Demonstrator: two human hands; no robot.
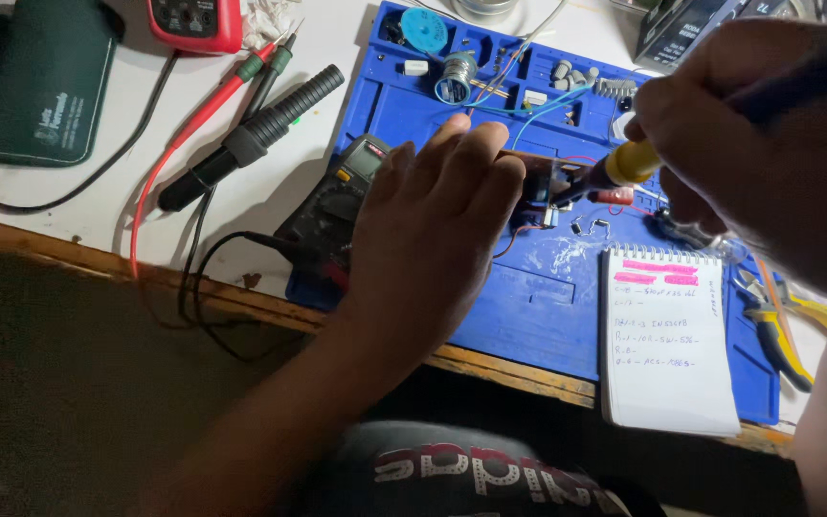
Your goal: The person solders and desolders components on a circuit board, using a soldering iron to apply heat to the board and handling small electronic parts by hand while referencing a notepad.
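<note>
On blue mat (528, 306), hands (433, 230) crowding circuit board (540, 182), notepad (667, 335) near edge

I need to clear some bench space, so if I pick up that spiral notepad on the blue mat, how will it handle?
The spiral notepad looks light and thin, so it should lift easily. Its paper pages would probably flop and fan open unless gripped by the wire binding at the top. It overhangs the bench edge slightly, so a careless push could tip it off. It lies flat and won't roll.
</note>
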